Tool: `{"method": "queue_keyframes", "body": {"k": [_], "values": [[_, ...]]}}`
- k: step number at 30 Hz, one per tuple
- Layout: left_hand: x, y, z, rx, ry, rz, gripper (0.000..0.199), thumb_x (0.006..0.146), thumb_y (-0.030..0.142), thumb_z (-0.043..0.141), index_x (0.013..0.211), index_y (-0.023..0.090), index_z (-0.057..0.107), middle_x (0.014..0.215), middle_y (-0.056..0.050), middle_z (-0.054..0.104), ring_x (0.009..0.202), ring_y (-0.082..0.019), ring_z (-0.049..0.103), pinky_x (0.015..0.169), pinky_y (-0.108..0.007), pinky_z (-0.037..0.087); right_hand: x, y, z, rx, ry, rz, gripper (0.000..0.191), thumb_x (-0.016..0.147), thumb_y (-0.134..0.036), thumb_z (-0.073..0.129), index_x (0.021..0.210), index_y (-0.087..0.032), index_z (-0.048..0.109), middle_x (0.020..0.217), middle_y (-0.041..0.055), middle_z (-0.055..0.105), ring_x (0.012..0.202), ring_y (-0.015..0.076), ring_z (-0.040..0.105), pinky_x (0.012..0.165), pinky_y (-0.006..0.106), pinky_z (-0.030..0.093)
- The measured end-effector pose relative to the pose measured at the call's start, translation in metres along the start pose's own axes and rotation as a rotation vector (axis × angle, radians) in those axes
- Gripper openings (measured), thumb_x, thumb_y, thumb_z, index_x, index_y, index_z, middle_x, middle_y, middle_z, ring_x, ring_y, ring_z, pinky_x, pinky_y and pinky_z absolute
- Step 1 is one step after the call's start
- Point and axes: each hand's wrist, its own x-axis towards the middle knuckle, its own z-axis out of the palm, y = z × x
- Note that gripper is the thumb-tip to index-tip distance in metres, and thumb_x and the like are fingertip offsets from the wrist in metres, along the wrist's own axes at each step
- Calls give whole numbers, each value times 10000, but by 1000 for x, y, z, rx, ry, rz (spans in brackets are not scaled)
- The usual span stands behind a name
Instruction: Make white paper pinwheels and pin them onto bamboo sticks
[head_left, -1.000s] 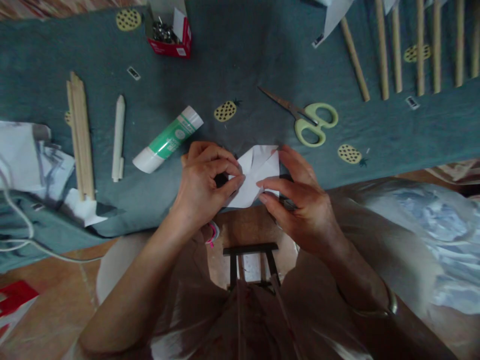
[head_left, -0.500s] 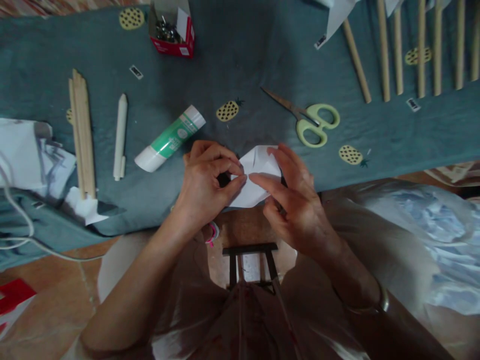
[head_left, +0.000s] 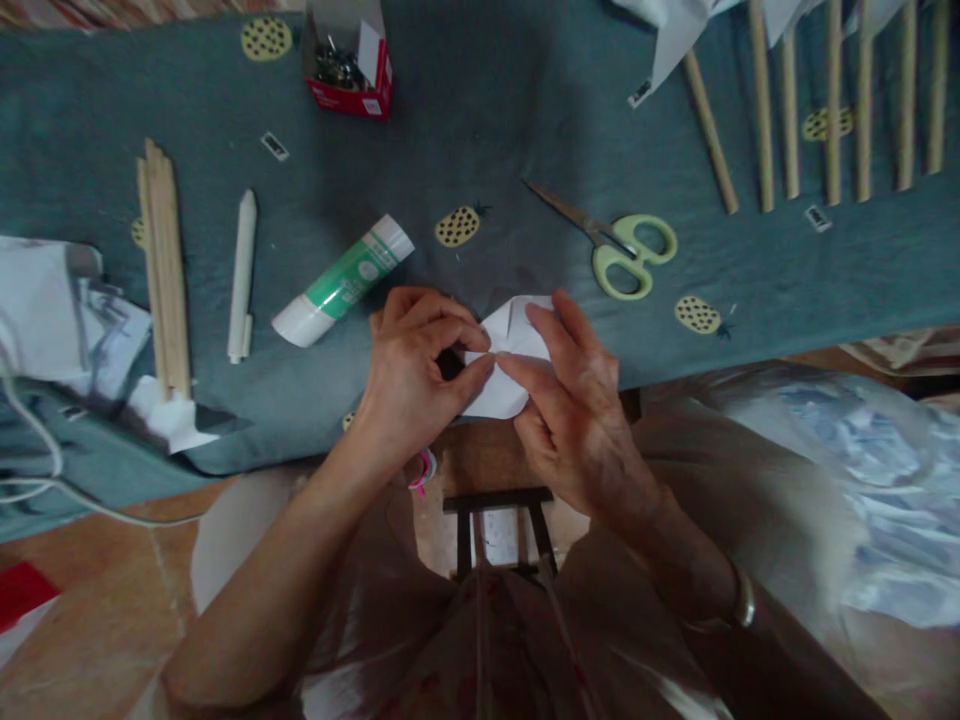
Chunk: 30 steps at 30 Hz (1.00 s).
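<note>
A small folded piece of white paper (head_left: 504, 395) is between my hands at the table's front edge. My left hand (head_left: 420, 365) pinches the paper's left side between thumb and fingers. From the right, my right hand (head_left: 574, 400) grips the same paper, its index fingertip close to my left thumb and other fingers on the upper right part. A green and white glue stick (head_left: 343, 282) lies just beyond my left hand. Scissors with light green handles (head_left: 626, 258) lie beyond my right hand, blades slightly apart.
On the green cloth (head_left: 480, 130) are a red box of metal pieces (head_left: 349, 85), a white pen (head_left: 241, 275), wooden sticks (head_left: 166, 270) and white papers (head_left: 41, 310) at left. Several wooden rods (head_left: 834, 110) lie at the upper right. A white cable (head_left: 112, 510) hangs lower left.
My right hand has shifted slightly left over the paper, covering more of its right side. My left hand keeps its pinch. The view has moved slightly.
</note>
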Motion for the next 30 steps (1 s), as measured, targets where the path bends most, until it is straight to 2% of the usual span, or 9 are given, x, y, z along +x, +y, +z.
{"method": "queue_keyframes", "body": {"k": [3,8,13,16,23,30], "values": [[0,0,0,1,2,-8,40,815,279,735,803,273,698,946,-9,727,1038,-267,586,944,-487,433,0,2,-4,46,-7,27,501,855,-35,486,1247,-317,621,1580,30,436,1537,330,288,1182,603,366],[0,1,0,1,10,-14,54,806,256,738,782,271,692,945,-11,735,1042,-273,591,930,-491,433,2,9,-18,162,-33,52,456,904,-148,554,1323,-328,590,1620,20,386,1538,318,291,1225,614,308],[0,1,1,4,15,-13,61,795,243,746,780,271,694,961,-11,734,1049,-281,590,931,-498,433,3,13,-26,235,-47,103,193,910,-235,638,1082,-301,697,1611,-2,410,1534,294,306,1235,529,339],[0,1,2,5,15,-12,68,793,242,747,775,278,692,950,-13,730,1050,-287,586,931,-504,433,3,13,-26,237,-52,119,86,919,-271,636,967,-294,703,1598,-24,431,1529,285,320,1215,528,378],[0,1,2,9,9,-18,68,801,253,748,777,281,690,954,-3,734,1057,-279,579,944,-497,423,8,9,-17,169,38,148,95,921,-260,622,893,-272,712,1455,36,583,1478,316,406,1194,606,378],[0,-2,3,19,22,25,51,808,277,741,797,276,691,957,-5,736,1059,-277,591,918,-476,430,13,9,-8,142,109,158,65,877,-250,669,835,-251,719,1418,45,614,1450,337,439,1193,612,362]]}}
